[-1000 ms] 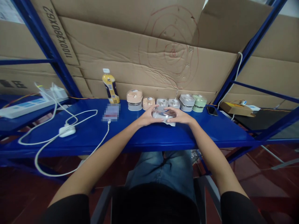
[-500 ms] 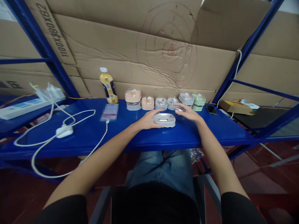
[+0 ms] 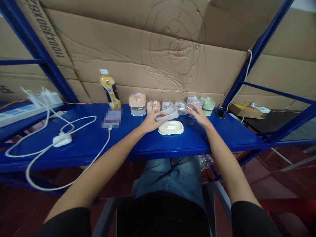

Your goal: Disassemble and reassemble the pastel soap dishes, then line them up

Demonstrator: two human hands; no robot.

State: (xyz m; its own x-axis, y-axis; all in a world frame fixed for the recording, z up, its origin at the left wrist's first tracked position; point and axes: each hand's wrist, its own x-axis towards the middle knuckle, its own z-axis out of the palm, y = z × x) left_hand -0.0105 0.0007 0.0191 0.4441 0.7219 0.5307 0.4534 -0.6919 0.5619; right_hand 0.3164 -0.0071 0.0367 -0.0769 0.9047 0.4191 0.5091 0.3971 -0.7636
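Note:
My left hand [image 3: 151, 121] is closed on the left end of a pale grey oval container part [image 3: 172, 114], which is tilted above the table. Just below it, a cream oval base [image 3: 173, 127] with a raised strip in its middle lies on the blue table. Farther right, my right hand [image 3: 199, 116] grips a thin clear plastic lid [image 3: 188, 106] by its right side, close to the row of small boxes. That lid partly overlaps a grey box [image 3: 181, 108] behind it. The fingertips of my left hand are partly hidden by the grey part.
Along the cardboard back wall stand a two-tier peach box [image 3: 137, 99], a smaller peach box [image 3: 153, 107], grey ones and a green box [image 3: 207, 104]. A yellow drink bottle [image 3: 110, 90], white cable [image 3: 95, 161] and charger [image 3: 62, 140] are left; a phone [image 3: 220, 113] lies right.
My left hand has lifted the grey oval part up and away from the cream base, which now shows uncovered on the table. My right hand still holds the clear lid near the boxes.

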